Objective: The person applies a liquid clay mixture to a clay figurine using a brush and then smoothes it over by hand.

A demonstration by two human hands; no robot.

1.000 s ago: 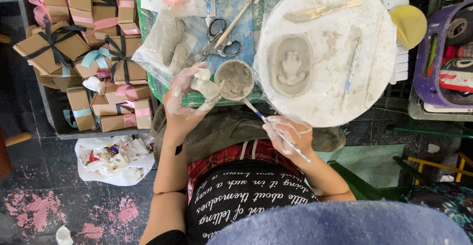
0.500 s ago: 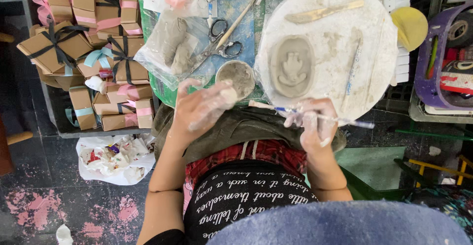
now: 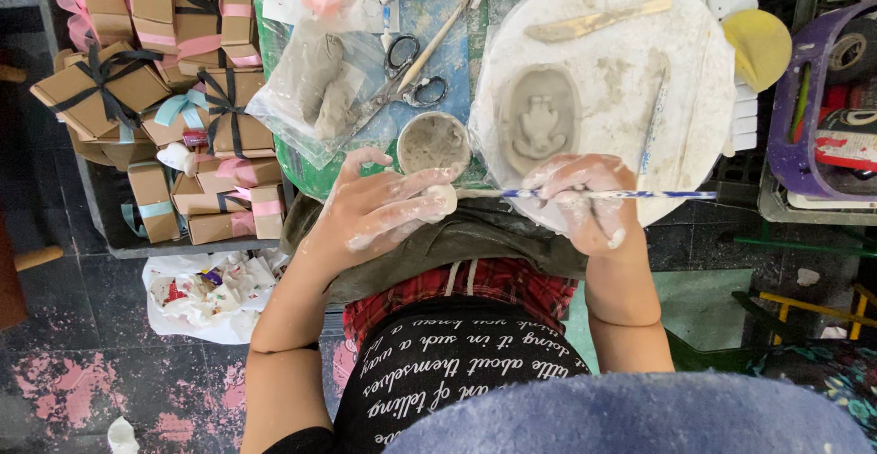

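Note:
My left hand [image 3: 379, 207], smeared with pale clay, pinches a small white clay piece [image 3: 444, 200] just below a round cup of grey slip [image 3: 433, 142]. My right hand [image 3: 585, 200] grips a thin blue-and-white brush [image 3: 639, 195] held level, its tip pointing left toward the clay piece. Behind the right hand lies a white round board [image 3: 639, 70] carrying an oval grey clay relief [image 3: 539, 118]. A grey-green cloth [image 3: 457, 235] covers my lap under both hands.
Scissors [image 3: 409, 79], wooden tools [image 3: 594, 21] and a plastic bag of grey clay [image 3: 315, 89] lie on the green table. Several ribbon-tied brown gift boxes [image 3: 155, 98] fill a crate at left. A yellow sponge [image 3: 756, 45] and a purple tray [image 3: 813, 116] sit at right.
My right hand rose from my lap and turned the brush level, its tip now at the clay piece. My left hand shifted slightly right, keeping hold of the piece.

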